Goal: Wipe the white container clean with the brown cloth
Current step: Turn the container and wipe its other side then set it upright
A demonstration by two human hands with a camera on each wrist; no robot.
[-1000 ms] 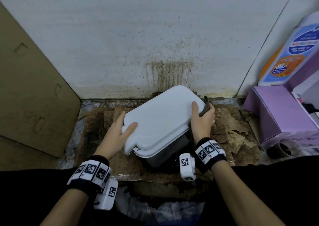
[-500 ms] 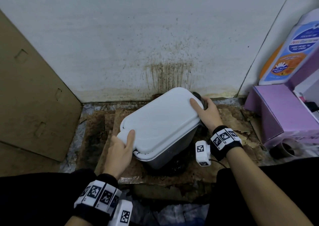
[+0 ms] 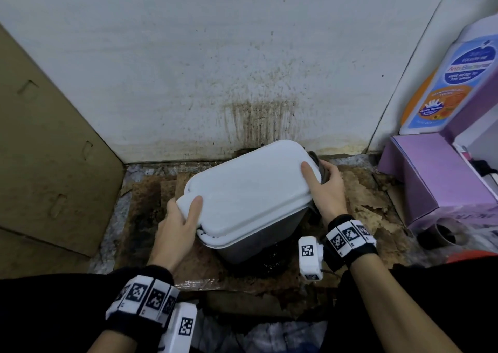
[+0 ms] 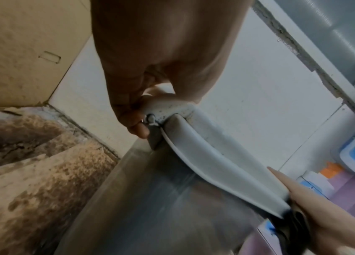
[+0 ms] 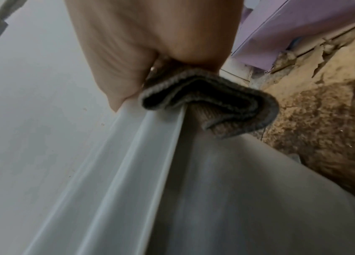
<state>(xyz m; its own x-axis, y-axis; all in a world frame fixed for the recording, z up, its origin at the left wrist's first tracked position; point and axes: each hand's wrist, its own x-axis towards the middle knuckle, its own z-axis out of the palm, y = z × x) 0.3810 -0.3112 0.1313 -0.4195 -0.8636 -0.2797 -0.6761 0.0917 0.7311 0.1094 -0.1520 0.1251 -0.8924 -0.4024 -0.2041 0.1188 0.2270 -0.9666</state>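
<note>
A stained wall (image 3: 242,69) rises just behind the bin (image 3: 250,191), with brown streaks running down to its far edge. A cardboard sheet (image 3: 45,150) leans at the left; a purple box (image 3: 436,180) and a soap bottle (image 3: 444,83) stand at the right, well clear of the hands. The floor (image 3: 372,199) beneath is covered in torn, dirty brown paper. The bin has a white lid, smooth on top, over a grey metal body (image 4: 150,198); the lid's hinge corner is speckled with grime in the left wrist view. It sits tilted on the floor between both hands. The left hand (image 3: 177,226) grips the near-left hinge corner, thumb on top and fingers curled under. The right hand (image 3: 327,188) holds the folded cloth (image 5: 211,100) bunched against the lid's far-right rim, thumb lying flat on the lid top, fingers wrapped round the cloth beneath the edge.
</note>
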